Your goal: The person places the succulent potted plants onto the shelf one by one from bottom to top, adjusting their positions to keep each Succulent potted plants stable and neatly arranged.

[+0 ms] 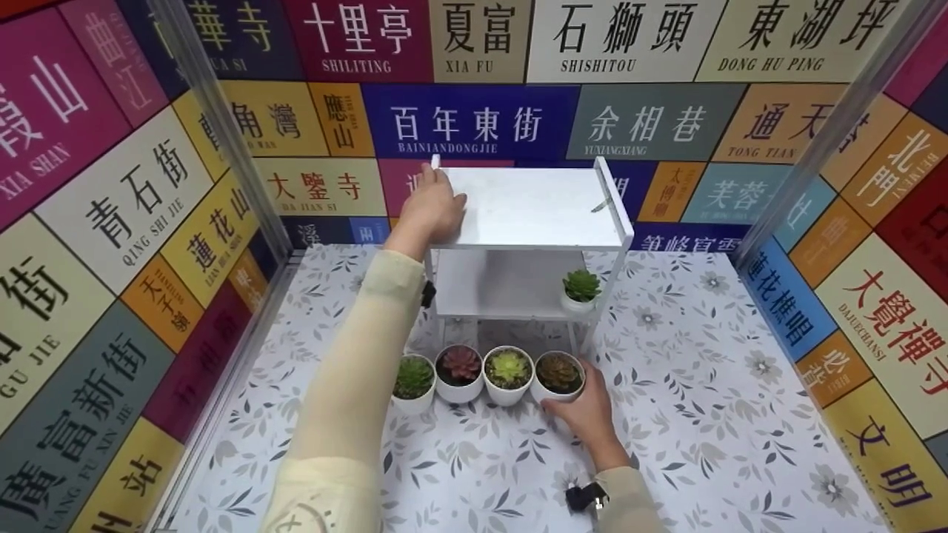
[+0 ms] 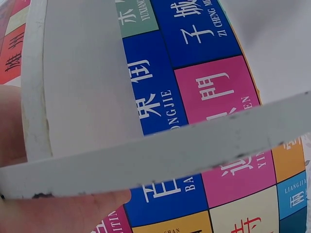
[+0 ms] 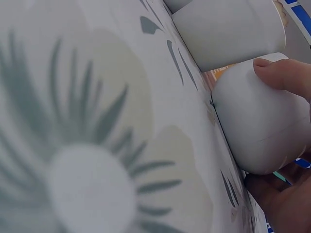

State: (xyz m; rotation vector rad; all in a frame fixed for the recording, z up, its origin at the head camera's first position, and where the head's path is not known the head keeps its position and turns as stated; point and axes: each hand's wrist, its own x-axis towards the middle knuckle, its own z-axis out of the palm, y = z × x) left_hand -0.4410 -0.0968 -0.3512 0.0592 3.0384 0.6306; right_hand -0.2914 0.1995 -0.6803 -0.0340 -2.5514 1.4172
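My left hand [image 1: 433,206] grips the left upright edge of a small white two-tier shelf [image 1: 529,207]. In the left wrist view, fingers lie on both sides of the white frame [image 2: 160,155]. Down in front of the shelf, my right hand [image 1: 592,414] holds a white pot with a brownish succulent [image 1: 559,372], the rightmost of a row. The right wrist view has thumb and fingers around that pot [image 3: 262,116], low at the patterned surface. Beside it stand pots with a yellow-green succulent [image 1: 509,370], a reddish succulent [image 1: 459,366] and a green succulent [image 1: 413,379].
Another potted green succulent [image 1: 581,287] stands at the right end of the shelf's lower tier. Leaf-patterned cloth [image 1: 696,385] covers the table. Panels of coloured signs [image 1: 466,122] enclose the back and both sides, with metal posts at the corners.
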